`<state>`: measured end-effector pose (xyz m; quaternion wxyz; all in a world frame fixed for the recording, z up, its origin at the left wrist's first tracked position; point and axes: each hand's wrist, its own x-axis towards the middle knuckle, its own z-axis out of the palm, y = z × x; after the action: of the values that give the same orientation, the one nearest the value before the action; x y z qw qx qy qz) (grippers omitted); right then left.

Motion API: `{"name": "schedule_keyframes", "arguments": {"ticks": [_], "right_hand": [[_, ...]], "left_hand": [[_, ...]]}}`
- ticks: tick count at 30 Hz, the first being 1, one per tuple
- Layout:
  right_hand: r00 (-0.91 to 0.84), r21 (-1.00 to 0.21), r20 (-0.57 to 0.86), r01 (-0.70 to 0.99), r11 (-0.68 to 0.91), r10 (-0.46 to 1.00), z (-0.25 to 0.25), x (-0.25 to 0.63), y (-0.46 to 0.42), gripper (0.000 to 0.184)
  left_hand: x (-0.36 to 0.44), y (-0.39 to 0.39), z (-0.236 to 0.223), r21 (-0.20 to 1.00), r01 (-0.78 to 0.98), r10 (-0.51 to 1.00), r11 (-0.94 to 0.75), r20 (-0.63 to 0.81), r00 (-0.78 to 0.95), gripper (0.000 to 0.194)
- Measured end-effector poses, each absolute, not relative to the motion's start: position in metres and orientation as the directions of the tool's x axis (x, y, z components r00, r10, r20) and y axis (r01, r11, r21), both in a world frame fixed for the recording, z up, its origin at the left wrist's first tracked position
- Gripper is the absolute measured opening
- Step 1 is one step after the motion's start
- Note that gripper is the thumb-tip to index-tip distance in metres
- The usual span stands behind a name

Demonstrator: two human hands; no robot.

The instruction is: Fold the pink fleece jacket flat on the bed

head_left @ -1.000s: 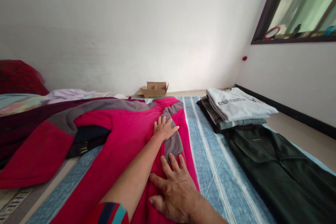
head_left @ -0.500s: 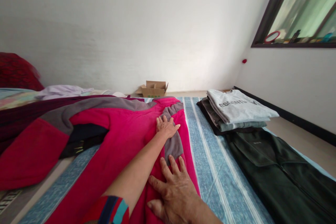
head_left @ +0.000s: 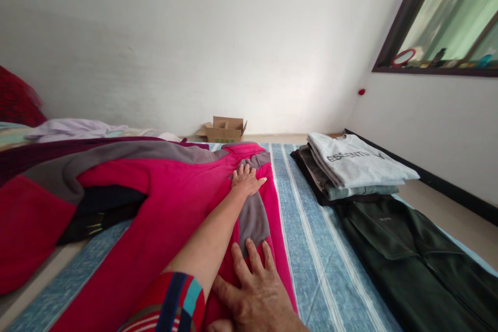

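A pink fleece jacket point(head_left: 182, 207) with grey panels lies spread on the bed, its right side folded inward and one sleeve stretched out to the left. Pressed on the grey part of the folded sleeve, near the collar, is my left hand point(head_left: 247, 180), fingers stretched out. Closer to me, my right hand point(head_left: 257, 290) rests on the same folded sleeve, fingers spread and palm down; the bottom of the frame cuts it off. Neither hand grips the cloth.
Folded clothes with a grey printed shirt point(head_left: 358, 158) on top are stacked at the right. A dark green jacket point(head_left: 412, 254) lies in front of them on the blue striped sheet point(head_left: 307, 238). An open cardboard box point(head_left: 225, 129) stands by the wall. Other clothes lie at the left.
My right hand has slid a little down the sleeve toward me. My left hand stays near the collar, its fingers slightly closer together. The view has shifted slightly.
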<state>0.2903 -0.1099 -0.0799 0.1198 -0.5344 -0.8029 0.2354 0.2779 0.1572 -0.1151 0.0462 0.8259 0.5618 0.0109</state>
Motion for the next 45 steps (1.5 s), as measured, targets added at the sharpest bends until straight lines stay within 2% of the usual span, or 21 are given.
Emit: {"name": "schedule_keyframes", "arguments": {"ticks": [11, 16, 22, 32, 45], "right_hand": [[-0.396, -0.451, 0.002, 0.820, 0.354, 0.918, -0.096, 0.289, -0.104, 0.070], [-0.401, -0.463, -0.017, 0.815, 0.348, 0.916, -0.095, 0.290, -0.103, 0.070], [-0.395, -0.438, 0.025, 0.822, 0.365, 0.918, -0.097, 0.290, -0.103, 0.070], [-0.400, -0.433, 0.053, 0.817, 0.382, 0.915, -0.103, 0.292, -0.103, 0.071], [-0.406, -0.392, 0.057, 0.832, 0.394, 0.912, -0.097, 0.291, -0.105, 0.076]], "left_hand": [[0.274, 0.152, -0.119, 0.121, 0.918, 0.925, -0.377, 0.109, 0.365, 0.069], [0.274, 0.152, -0.121, 0.183, 0.930, 0.939, -0.319, 0.194, 0.284, 0.070], [0.279, 0.160, -0.119, 0.168, 0.952, 0.966, -0.257, 0.078, 0.247, 0.079], [0.279, 0.169, -0.114, 0.132, 0.962, 0.970, -0.241, 0.005, 0.242, 0.080], [0.279, 0.166, -0.110, 0.109, 0.961, 0.967, -0.254, 0.002, 0.256, 0.073]]}}
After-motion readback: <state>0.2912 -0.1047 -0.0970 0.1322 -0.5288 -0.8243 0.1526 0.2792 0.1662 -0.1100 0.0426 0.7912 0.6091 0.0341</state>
